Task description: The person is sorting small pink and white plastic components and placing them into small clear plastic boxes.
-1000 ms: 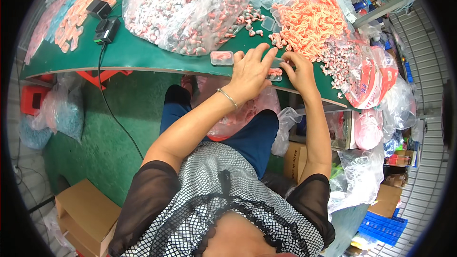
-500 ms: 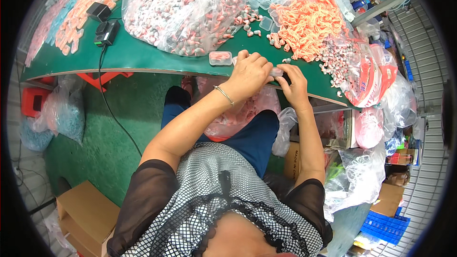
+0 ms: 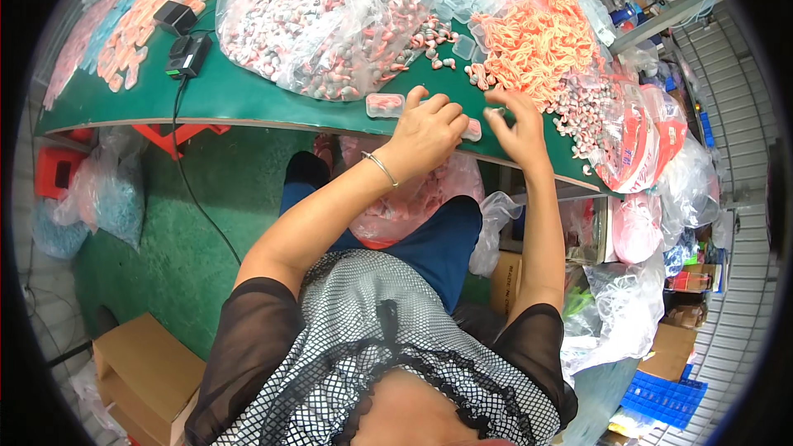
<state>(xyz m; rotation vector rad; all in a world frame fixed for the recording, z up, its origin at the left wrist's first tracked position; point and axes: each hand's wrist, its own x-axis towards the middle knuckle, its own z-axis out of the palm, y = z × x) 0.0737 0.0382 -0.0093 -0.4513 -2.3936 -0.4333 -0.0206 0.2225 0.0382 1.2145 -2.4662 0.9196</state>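
Note:
My left hand is closed round a small clear plastic case; one end with pink inside sticks out by the fingers, the rest hidden under the hand. My right hand is to its right, just over the tabletop. Its thumb and fingers curl round a small pale grey plug, which shows between them. A second clear case with pink contents lies left of my left hand, near the table's edge.
On the green table lie a big clear bag of grey-and-pink plugs, a heap of orange cords, a loose pile of plugs and a black device with a cable. A cardboard box stands on the floor at left.
My right hand has let go of the case and moved a little up and right to the small plug on the table. My left hand keeps the case.

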